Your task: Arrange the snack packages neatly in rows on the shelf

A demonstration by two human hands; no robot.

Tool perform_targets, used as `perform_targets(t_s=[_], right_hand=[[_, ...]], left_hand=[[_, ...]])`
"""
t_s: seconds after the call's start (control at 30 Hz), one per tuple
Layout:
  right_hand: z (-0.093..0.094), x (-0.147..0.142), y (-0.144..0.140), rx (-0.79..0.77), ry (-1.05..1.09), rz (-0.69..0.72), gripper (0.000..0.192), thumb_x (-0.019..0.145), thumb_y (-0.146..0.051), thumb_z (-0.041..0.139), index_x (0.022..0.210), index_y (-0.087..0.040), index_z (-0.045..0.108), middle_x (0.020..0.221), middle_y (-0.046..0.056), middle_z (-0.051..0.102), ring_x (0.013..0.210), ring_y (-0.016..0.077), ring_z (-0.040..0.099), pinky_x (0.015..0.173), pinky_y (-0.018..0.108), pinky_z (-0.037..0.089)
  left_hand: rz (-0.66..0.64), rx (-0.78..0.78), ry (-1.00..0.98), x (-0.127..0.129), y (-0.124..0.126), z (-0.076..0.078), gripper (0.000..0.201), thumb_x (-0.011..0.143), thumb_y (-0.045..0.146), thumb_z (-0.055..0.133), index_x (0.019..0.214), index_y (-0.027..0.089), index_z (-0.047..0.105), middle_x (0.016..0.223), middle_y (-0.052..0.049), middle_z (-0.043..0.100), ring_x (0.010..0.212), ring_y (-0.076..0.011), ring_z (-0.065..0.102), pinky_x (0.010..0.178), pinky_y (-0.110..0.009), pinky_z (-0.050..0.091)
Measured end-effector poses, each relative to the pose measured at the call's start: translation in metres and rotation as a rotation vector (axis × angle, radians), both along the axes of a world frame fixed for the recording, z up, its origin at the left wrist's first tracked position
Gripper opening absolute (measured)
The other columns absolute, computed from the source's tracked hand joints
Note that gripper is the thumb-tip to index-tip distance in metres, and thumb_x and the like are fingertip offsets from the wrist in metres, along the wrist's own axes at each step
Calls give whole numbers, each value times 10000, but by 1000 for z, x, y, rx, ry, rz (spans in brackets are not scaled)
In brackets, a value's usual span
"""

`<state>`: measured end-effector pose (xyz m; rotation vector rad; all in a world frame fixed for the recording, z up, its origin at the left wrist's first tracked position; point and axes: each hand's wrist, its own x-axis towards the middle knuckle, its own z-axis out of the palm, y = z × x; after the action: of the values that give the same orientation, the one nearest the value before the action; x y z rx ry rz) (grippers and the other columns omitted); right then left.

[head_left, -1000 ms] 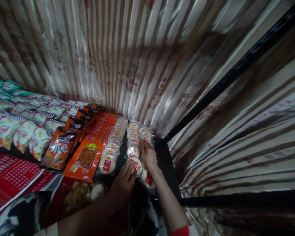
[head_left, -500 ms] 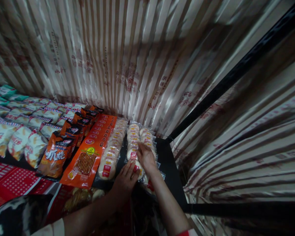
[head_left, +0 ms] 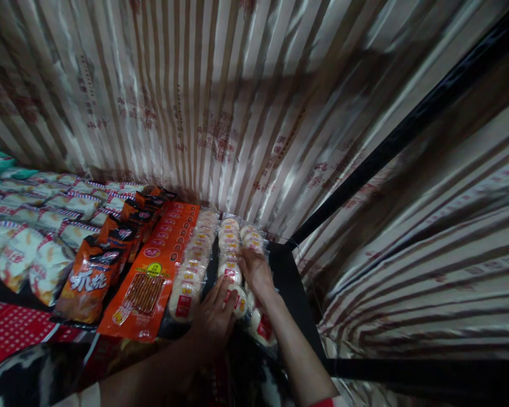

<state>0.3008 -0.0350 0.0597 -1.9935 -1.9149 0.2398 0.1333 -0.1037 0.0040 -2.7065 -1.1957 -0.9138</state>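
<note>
Clear packets of round, pale cakes or crackers stand in overlapping rows on a black board point(head_left: 294, 288). My left hand point(head_left: 214, 314) lies over the front-left edge of the front packet point(head_left: 238, 301) in the middle row, fingers stretched out and touching it. Over the right row, my right hand point(head_left: 257, 274) rests with its fingers extended and slightly bent, pointing away from me; its fingertips touch the packets. Below its wrist lies another packet with a red label point(head_left: 263, 328). Left of my hands runs a further row of the same packets point(head_left: 185, 294).
Orange stick-snack packs point(head_left: 146, 288) lie left of the rows, then orange-black bags point(head_left: 85, 280), white bags point(head_left: 51, 265) and green ones point(head_left: 0, 163). A striped curtain point(head_left: 220, 102) hangs behind. A black pole point(head_left: 390, 138) slants at right. A red basket point(head_left: 19, 330) sits front left.
The front packet of the right row shows more fully below my right wrist. My hands have shifted only slightly, staying on the packets. The view has tilted a little.
</note>
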Motion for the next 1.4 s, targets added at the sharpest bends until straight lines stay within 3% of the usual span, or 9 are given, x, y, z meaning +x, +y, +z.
perform_targets(t_s=[0.17, 0.33, 0.5, 0.63, 0.77, 0.9, 1.07, 1.27, 1.4], right_hand=[[0, 4, 11, 22, -43, 88, 299, 916, -229, 405, 1090, -179, 643, 1106, 65, 677, 1124, 217, 551, 1028, 330, 365], [-5, 6, 17, 40, -89, 108, 338, 890, -216, 443, 1192, -141, 575, 1172, 103, 644, 1118, 222, 546, 1041, 341, 342], [-12, 5, 19, 52, -114, 108, 301, 890, -216, 432, 1133, -159, 602, 1110, 97, 670, 1086, 236, 554, 1022, 375, 359], [-16, 4, 18, 121, -79, 98, 288, 899, -248, 426, 1082, -162, 632, 1107, 96, 667, 1101, 243, 549, 1039, 399, 361], [-17, -5, 3, 278, 93, 36, 394, 937, -318, 349, 1190, -140, 592, 1227, 114, 617, 1186, 237, 523, 1059, 419, 370], [-22, -12, -28, 360, 274, -95, 436, 954, -340, 295, 1224, -142, 575, 1215, 126, 629, 1138, 216, 576, 989, 404, 454], [-32, -1, -61, 446, 170, -17, 388, 932, -307, 358, 1194, -161, 604, 1267, 117, 597, 1240, 221, 494, 1061, 445, 389], [-39, 45, -63, 334, 209, -199, 552, 894, -500, 410, 1306, -150, 520, 1404, 122, 470, 1356, 252, 343, 1124, 492, 281], [-37, 73, -44, 124, 491, -226, 628, 881, -592, 358, 1359, -199, 472, 1441, 77, 435, 1365, 223, 343, 1155, 449, 226]], left_hand=[[-26, -29, 24, 3, 9, -6, 386, 901, 307, 432, 1222, 134, 557, 1411, -157, 454, 1324, -271, 400, 1026, -377, 408], [-2, -81, 51, 1, 16, -7, 515, 900, 373, 420, 1358, 137, 422, 1461, -158, 383, 1344, -288, 364, 1022, -403, 396], [27, -159, 44, 2, 22, -9, 505, 882, 301, 415, 1357, 131, 409, 1486, -154, 342, 1360, -283, 335, 1029, -417, 380], [27, -125, 79, 4, 21, -6, 494, 878, 271, 416, 1346, 110, 422, 1473, -171, 358, 1362, -284, 334, 1044, -412, 368], [21, -41, 99, 4, 14, -4, 478, 885, 254, 421, 1330, 82, 439, 1427, -197, 418, 1344, -299, 364, 1037, -413, 381], [-34, -23, 61, 4, 4, -9, 472, 886, 243, 417, 1336, 101, 429, 1448, -193, 386, 1377, -300, 302, 1051, -440, 371], [-63, -24, 38, 5, -3, -13, 497, 875, 221, 434, 1360, 116, 402, 1473, -196, 339, 1401, -313, 236, 1061, -483, 349], [-135, -26, 5, 11, -9, -1, 488, 899, 319, 454, 1361, 162, 429, 1520, -168, 254, 1418, -334, 171, 1090, -519, 282], [-240, 4, -7, 30, -20, 3, 464, 915, 369, 449, 1357, 231, 449, 1499, -107, 330, 1413, -308, 205, 1096, -496, 282]])
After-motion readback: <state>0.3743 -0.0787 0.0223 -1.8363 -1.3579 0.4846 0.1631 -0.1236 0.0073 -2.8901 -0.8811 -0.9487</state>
